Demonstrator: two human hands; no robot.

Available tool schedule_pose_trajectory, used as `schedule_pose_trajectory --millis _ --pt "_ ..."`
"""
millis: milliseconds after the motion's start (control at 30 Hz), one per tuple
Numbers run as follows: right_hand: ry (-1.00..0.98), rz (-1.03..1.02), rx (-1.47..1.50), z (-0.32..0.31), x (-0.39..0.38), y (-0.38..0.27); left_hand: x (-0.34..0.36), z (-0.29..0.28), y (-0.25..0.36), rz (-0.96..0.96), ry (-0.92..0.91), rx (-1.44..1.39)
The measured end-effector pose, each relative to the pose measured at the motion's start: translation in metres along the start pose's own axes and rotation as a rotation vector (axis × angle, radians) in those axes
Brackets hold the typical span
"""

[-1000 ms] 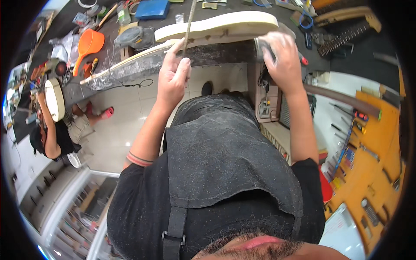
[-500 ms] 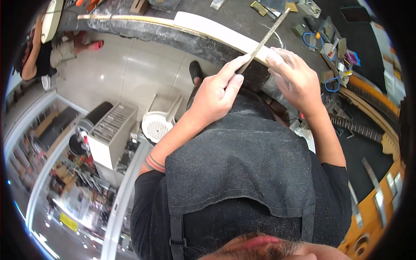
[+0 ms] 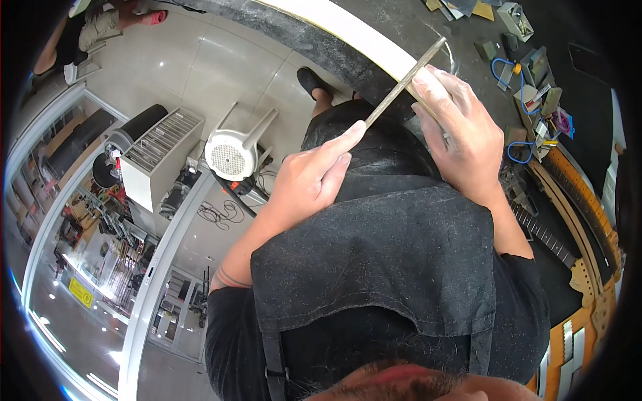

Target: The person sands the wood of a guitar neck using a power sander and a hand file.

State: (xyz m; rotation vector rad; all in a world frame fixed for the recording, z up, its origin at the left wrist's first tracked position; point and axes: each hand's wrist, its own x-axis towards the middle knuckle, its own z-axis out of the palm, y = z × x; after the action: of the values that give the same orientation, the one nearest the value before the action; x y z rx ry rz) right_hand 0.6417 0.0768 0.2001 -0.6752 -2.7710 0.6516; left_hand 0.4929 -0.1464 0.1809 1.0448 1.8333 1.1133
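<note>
My left hand [image 3: 311, 170] is closed on the near end of a slim metal file [image 3: 404, 83], with thumb and forefinger along it. The file slants up and right across the end of a long, flat white piece [image 3: 361, 37] with a wood-coloured edge. That piece lies along the front edge of the dark workbench [image 3: 418, 30]. My right hand [image 3: 461, 123], dusted white, curls its fingers round the near end of the white piece, close beside the file. The exact contact between file and piece is hard to make out.
Small blocks and a looped blue cord [image 3: 519, 152] lie on the bench at right, near a guitar neck with a dark fretboard [image 3: 545, 230]. A white plastic stool [image 3: 231, 157] and a glass-fronted cabinet [image 3: 150, 267] stand at left. Another person [image 3: 100, 30] is at upper left.
My left hand has drawn back down and left with the file, so more of its length shows between my hands. My right hand stays at the white piece. The whole view has shifted.
</note>
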Motion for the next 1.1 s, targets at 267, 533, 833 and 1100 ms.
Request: schedule_pose_trajectory --millis 267,533,833,1100 --pt "0.015 -0.041 -0.042 0.003 0.002 0.004 0.051 0.01 0.01 0.053 0.053 0.071" --pt "0.02 -0.032 -0.069 0.005 -0.002 0.001 0.001 0.004 0.002 0.051 0.056 0.029" --pt "0.035 -0.056 -0.081 0.008 -0.002 0.001 0.045 0.007 -0.003 0.091 0.046 0.126" --pt "-0.024 0.008 -0.043 0.001 -0.002 -0.007 0.019 0.002 0.006 0.031 0.028 0.158"
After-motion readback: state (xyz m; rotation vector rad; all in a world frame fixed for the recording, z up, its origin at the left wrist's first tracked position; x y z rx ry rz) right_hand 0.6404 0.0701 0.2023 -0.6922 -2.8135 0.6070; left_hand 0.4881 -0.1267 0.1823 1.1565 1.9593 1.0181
